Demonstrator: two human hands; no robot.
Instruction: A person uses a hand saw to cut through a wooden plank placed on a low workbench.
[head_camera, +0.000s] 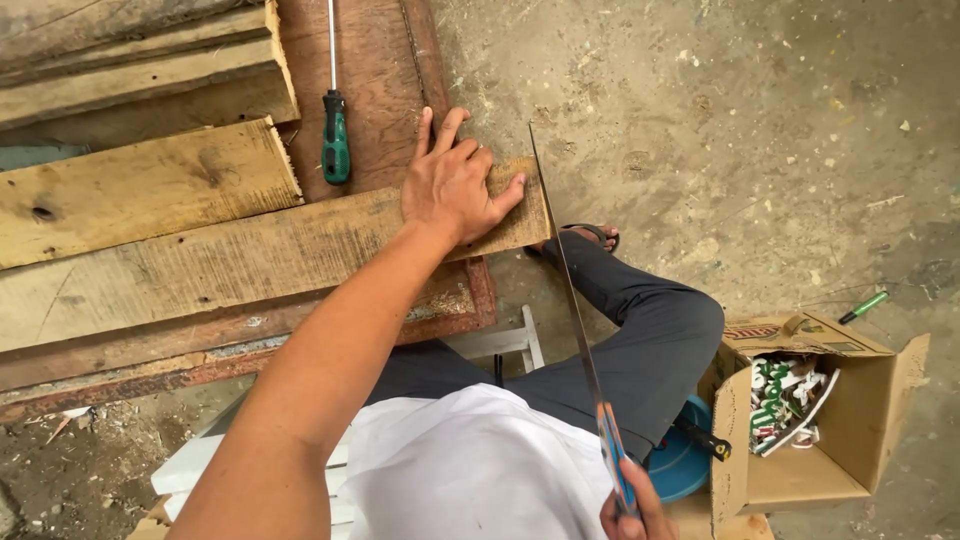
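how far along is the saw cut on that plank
Done: the plank lies across the reddish panel, pinned flat by the left hand near its end. In hand: the right hand holds the handsaw, blade at the plank's end edge. Left: no kerf depth shows and no offcut has dropped, so most of the cut seems to remain.

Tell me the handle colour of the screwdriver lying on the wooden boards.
Green with black ends on the screwdriver, clearest in the head view.

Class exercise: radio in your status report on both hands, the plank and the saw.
Left hand flat on plank end. Right hand grips handsaw, blade at plank's end. Screwdriver lies beyond, apart.
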